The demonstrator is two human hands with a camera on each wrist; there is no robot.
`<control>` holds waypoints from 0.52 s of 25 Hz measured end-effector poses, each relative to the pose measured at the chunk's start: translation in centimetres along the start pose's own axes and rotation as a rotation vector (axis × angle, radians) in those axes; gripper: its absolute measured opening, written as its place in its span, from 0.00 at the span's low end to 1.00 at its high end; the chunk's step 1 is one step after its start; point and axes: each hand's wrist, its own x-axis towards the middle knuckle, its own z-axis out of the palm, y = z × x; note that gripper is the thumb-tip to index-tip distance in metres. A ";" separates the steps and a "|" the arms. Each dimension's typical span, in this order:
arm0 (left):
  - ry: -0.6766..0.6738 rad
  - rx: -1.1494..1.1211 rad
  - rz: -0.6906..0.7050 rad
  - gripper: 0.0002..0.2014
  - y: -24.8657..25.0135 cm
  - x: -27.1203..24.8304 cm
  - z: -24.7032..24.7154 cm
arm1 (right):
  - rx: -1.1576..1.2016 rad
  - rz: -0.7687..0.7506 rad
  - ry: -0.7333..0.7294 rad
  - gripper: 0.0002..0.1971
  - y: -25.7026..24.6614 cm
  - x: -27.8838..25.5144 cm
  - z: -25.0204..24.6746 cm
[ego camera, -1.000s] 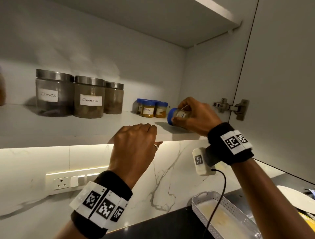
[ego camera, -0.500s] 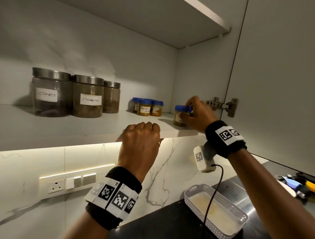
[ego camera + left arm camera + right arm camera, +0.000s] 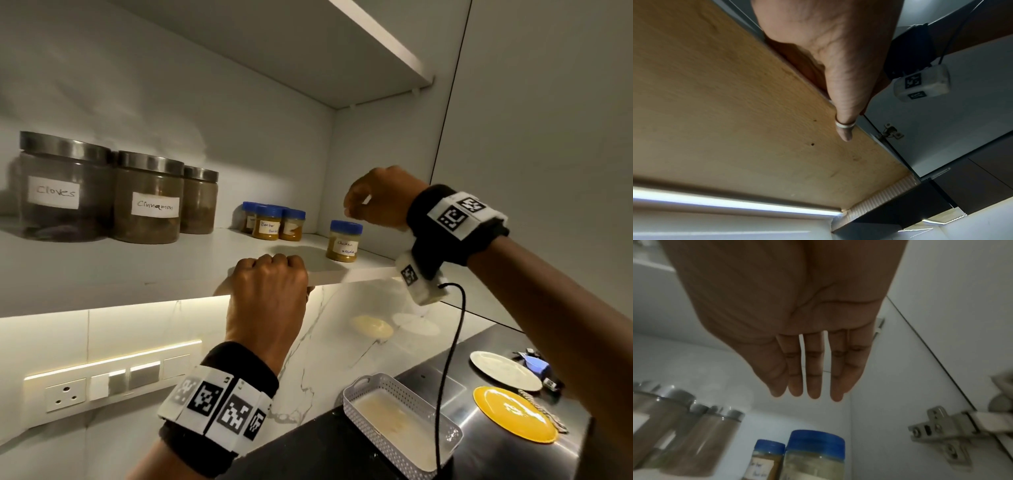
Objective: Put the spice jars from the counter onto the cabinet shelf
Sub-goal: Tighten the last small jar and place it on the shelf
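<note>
A small blue-lidded spice jar (image 3: 344, 245) with yellow powder and a handwritten label stands upright near the right end of the cabinet shelf (image 3: 137, 267). My right hand (image 3: 373, 202) hovers above and to the right of it, not touching. In the right wrist view my right hand (image 3: 807, 369) has straight fingers and an empty palm over the jar (image 3: 816, 456). My left hand (image 3: 267, 284) grips the shelf's front edge, fingers curled over the top. In the left wrist view the thumb of my left hand (image 3: 828, 48) lies under the board. Three more blue-lidded jars (image 3: 270, 222) stand further back.
Three large steel-lidded jars (image 3: 147, 202), two of them labelled Cloves and Cinnamon, fill the shelf's left part. The cabinet door (image 3: 548, 137) stands open on the right, with its hinge (image 3: 941, 431) close to my right hand. Below on the counter are a white perforated basket (image 3: 364, 425), a yellow plate (image 3: 513, 414) and a white plate (image 3: 503, 370).
My right hand set the blue-lidded jar upright on the shelf, let go of it and lifted up and to the right. My left hand stayed on the shelf edge.
</note>
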 end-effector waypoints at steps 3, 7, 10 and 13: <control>0.016 0.009 0.009 0.24 0.5 0.3 0.1 | -0.100 -0.021 -0.153 0.12 -0.1 2.8 1.3; 0.017 -0.025 -0.032 0.22 0.8 0.3 0.5 | -0.066 -0.039 -0.143 0.12 1.3 6.3 3.4; 0.101 -0.027 -0.043 0.22 1.3 0.7 1.9 | -0.025 -0.040 -0.156 0.14 3.1 9.1 5.3; 0.168 0.089 -0.040 0.23 1.6 1.5 2.8 | 0.038 -0.051 -0.192 0.15 4.8 12.1 6.8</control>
